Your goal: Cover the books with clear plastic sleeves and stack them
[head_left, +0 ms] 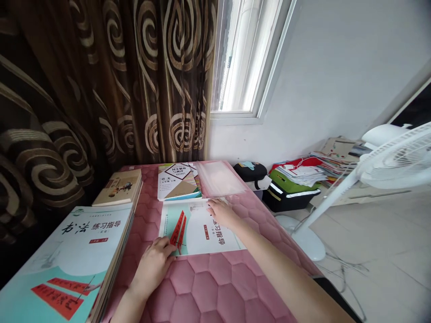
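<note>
A calligraphy workbook point(198, 224) with a white and mint-green cover and red strips lies sideways on the pink padded bedding. My left hand point(156, 260) is at its near left corner, fingers curled and closed on the edge. Across the cover reaches my right arm, and my right hand point(220, 211) is closed at the far edge with bent fingers; the thumb is partly hidden. Just beyond the workbook rest a small pile of textbooks point(178, 181) and a stack of clear plastic book covers point(220, 178).
On the left stands a pile of workbooks point(74, 251), with tan-covered books point(117, 187) behind it. A patterned curtain point(161, 80) hangs along the far side. Past the right edge are a black bin point(286, 197), a white standing fan point(340, 197) and cables on the floor.
</note>
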Action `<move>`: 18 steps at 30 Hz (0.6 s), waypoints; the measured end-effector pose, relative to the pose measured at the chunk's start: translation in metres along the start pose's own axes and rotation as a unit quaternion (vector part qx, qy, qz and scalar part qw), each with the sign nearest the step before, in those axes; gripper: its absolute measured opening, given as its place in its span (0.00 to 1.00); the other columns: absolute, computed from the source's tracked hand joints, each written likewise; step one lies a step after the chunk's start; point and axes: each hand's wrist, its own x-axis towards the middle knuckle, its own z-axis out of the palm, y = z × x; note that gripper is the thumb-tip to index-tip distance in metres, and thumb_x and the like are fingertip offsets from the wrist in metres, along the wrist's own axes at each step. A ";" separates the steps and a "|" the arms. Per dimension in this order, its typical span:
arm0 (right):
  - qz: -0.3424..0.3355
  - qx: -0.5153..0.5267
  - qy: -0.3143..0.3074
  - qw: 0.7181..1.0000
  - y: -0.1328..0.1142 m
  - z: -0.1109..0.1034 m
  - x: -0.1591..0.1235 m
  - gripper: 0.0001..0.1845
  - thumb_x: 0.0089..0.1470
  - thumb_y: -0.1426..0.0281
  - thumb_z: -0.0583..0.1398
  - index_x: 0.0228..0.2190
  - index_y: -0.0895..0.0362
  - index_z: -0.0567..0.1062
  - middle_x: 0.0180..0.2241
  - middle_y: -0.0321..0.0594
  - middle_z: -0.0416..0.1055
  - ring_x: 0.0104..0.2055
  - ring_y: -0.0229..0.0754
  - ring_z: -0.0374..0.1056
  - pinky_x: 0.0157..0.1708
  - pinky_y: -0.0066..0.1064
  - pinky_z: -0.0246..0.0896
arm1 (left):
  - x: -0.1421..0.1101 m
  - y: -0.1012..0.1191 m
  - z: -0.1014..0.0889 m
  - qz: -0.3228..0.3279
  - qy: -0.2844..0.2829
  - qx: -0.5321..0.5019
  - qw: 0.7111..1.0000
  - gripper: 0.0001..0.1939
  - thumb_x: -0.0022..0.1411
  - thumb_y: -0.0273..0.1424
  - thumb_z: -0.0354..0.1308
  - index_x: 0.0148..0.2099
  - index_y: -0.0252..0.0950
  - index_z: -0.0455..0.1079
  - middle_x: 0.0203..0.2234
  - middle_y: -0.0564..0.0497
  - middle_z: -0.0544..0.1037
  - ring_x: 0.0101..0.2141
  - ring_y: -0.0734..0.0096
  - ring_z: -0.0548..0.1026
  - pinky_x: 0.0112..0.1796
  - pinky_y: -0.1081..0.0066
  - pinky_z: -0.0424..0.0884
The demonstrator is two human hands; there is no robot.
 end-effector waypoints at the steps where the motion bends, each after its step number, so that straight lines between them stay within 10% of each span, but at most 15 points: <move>1: 0.005 -0.007 -0.006 1.000 -0.003 0.001 0.012 0.20 0.63 0.70 0.50 0.54 0.57 0.70 0.56 0.47 0.67 0.59 0.46 0.59 0.57 0.36 0.52 | 0.000 0.000 0.000 0.001 0.001 0.005 1.000 0.10 0.62 0.25 0.57 0.43 0.42 0.75 0.39 0.49 0.75 0.44 0.63 0.73 0.46 0.64 0.69; 8: 0.042 0.006 -0.028 0.999 -0.002 0.005 0.043 0.17 0.58 0.69 0.56 0.50 0.56 0.72 0.56 0.52 0.66 0.59 0.54 0.58 0.54 0.45 0.52 | -0.004 -0.002 0.001 0.025 0.009 0.024 0.999 0.10 0.62 0.24 0.57 0.41 0.43 0.75 0.38 0.51 0.75 0.44 0.63 0.72 0.47 0.61 0.66; 18: 0.075 0.234 -0.033 0.969 0.036 -0.002 0.032 0.04 0.51 0.69 0.61 0.26 0.56 0.73 0.25 0.31 0.72 0.28 0.35 0.66 0.27 0.24 0.55 | -0.006 -0.009 0.000 0.016 0.047 0.045 0.998 0.15 0.63 0.20 0.51 0.40 0.42 0.75 0.36 0.52 0.77 0.42 0.65 0.74 0.49 0.58 0.63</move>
